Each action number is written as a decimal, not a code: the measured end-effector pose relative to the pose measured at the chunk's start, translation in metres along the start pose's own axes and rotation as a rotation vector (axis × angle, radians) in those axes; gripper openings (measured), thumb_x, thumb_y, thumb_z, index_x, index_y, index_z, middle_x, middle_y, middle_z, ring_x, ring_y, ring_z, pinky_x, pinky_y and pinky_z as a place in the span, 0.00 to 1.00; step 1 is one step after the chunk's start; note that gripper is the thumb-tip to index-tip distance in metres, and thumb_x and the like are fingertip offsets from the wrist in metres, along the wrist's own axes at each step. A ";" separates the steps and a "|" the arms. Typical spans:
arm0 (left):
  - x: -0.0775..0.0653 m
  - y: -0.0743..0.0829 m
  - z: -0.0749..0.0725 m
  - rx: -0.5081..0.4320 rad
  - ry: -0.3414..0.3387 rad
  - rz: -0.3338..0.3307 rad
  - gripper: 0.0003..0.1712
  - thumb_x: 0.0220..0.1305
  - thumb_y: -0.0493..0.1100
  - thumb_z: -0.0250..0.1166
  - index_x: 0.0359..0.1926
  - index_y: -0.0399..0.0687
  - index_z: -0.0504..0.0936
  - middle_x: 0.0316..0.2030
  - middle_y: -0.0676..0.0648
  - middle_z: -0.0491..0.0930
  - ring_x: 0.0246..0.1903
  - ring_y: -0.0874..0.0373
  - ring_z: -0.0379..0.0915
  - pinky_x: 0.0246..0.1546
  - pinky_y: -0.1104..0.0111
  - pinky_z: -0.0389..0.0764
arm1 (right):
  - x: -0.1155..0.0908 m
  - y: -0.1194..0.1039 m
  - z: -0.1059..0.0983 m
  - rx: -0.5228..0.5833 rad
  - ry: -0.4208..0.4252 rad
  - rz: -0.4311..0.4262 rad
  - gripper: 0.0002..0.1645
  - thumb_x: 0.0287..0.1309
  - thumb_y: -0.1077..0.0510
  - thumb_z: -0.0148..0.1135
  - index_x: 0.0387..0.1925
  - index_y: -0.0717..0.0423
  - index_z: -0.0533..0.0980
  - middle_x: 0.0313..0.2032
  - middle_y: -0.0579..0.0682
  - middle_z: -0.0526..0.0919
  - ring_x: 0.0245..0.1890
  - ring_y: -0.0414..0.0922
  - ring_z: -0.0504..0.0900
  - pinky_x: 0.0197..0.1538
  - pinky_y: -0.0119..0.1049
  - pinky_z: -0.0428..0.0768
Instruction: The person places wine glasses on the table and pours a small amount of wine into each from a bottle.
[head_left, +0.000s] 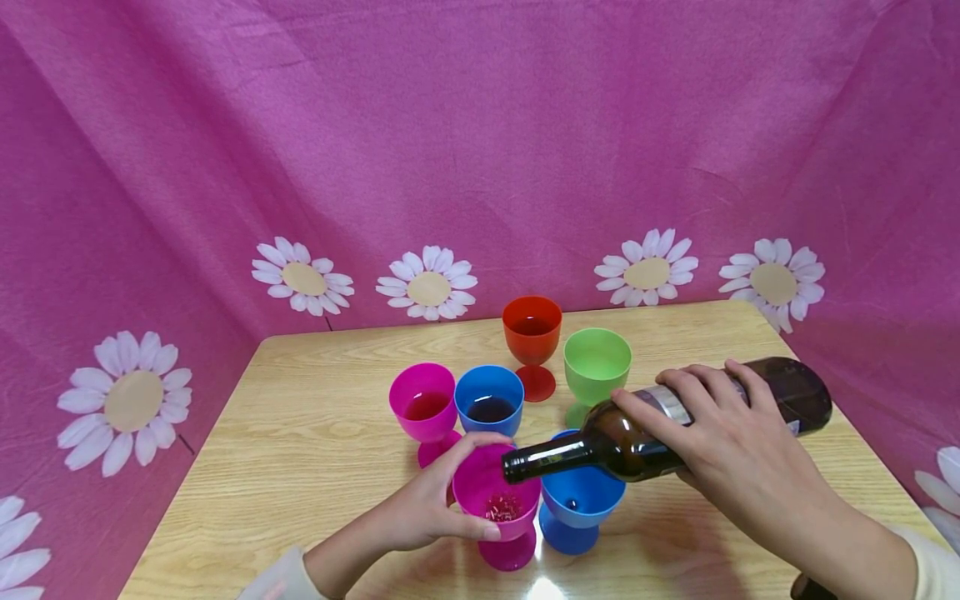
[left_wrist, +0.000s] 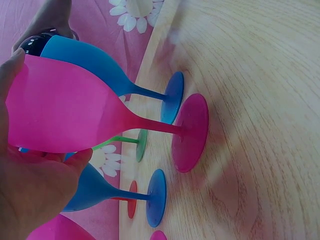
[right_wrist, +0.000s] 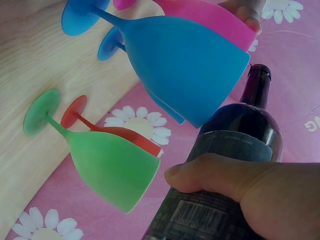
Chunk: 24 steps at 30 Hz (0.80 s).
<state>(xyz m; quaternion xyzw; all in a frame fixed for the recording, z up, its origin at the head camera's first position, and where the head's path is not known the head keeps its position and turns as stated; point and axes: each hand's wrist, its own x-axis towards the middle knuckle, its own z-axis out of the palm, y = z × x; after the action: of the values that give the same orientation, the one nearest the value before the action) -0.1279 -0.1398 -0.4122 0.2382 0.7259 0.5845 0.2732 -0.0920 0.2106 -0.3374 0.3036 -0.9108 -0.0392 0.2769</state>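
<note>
My left hand (head_left: pixel 427 508) grips the bowl of the front pink goblet (left_wrist: pixel 65 105), thumb and fingers round its sides. At the bottom of that bowl shows a bubbly reddish patch. My right hand (head_left: pixel 731 446) holds a dark glass wine bottle (head_left: pixel 626 446) round its labelled body. The bottle lies nearly level, its neck pointing left and slightly down, with the mouth over the pink goblet's bowl. Just right of that goblet stands a blue goblet (head_left: pixel 573 517), partly under the bottle's neck, with a small dark spot inside. In the left wrist view the pink goblet's foot is close over the wooden table.
Behind stand another pink goblet (head_left: pixel 423 417) with red liquid, a second blue goblet (head_left: pixel 489 398) with dark liquid, a red goblet (head_left: pixel 532 329) with dark liquid and a green goblet (head_left: pixel 597 367). A pink flowered cloth (head_left: pixel 480 150) hangs round the wooden table (head_left: pixel 315 450).
</note>
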 end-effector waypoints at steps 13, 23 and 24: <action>0.000 -0.001 0.000 -0.003 -0.003 0.000 0.47 0.57 0.43 0.79 0.73 0.65 0.64 0.67 0.51 0.72 0.68 0.48 0.66 0.52 0.59 0.85 | 0.001 -0.001 -0.002 -0.003 -0.022 0.007 0.61 0.29 0.65 0.88 0.69 0.34 0.72 0.50 0.60 0.78 0.52 0.62 0.76 0.57 0.71 0.71; 0.000 0.000 0.000 -0.012 -0.002 0.003 0.47 0.57 0.42 0.79 0.73 0.64 0.64 0.67 0.50 0.72 0.68 0.48 0.67 0.52 0.59 0.85 | 0.002 -0.002 -0.001 0.001 -0.015 0.005 0.57 0.34 0.67 0.84 0.68 0.34 0.72 0.50 0.59 0.78 0.52 0.62 0.76 0.57 0.71 0.71; 0.000 0.000 0.000 -0.012 -0.001 0.002 0.47 0.57 0.42 0.79 0.73 0.63 0.64 0.67 0.50 0.72 0.68 0.48 0.67 0.52 0.60 0.86 | 0.002 -0.002 -0.001 0.001 -0.014 0.005 0.56 0.34 0.66 0.84 0.68 0.34 0.72 0.50 0.59 0.78 0.52 0.62 0.76 0.56 0.70 0.71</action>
<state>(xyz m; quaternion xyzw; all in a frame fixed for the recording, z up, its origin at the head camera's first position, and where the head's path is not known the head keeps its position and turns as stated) -0.1279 -0.1393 -0.4122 0.2373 0.7222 0.5889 0.2743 -0.0916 0.2082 -0.3360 0.3012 -0.9135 -0.0402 0.2703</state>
